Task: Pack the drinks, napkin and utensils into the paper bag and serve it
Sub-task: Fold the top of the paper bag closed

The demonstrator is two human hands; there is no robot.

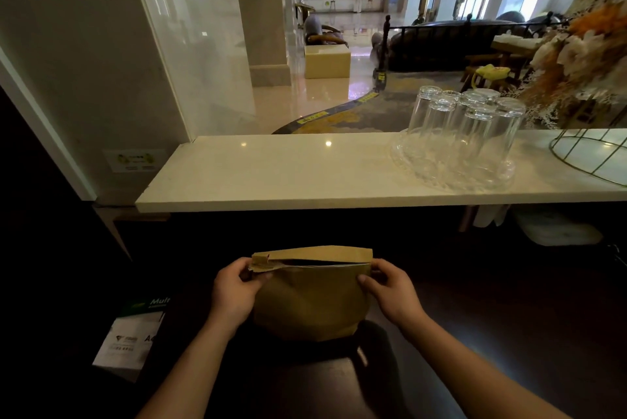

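A brown paper bag (pixel 307 303) stands upright on the dark lower counter, below the white marble ledge. Its top flap is partly folded over, leaving a narrow dark slit at the mouth. My left hand (pixel 234 289) pinches the bag's top left corner, where the paper is crumpled. My right hand (pixel 390 293) grips the top right corner. What is inside the bag is hidden. No drinks, napkin or utensils are visible outside it.
The white marble ledge (pixel 271 174) runs across above the bag. A glass tray with several upturned glasses (pixel 464 133) sits on its right part, beside a wire stand (pixel 590 154) with dried flowers. A printed box (pixel 130 337) lies at lower left.
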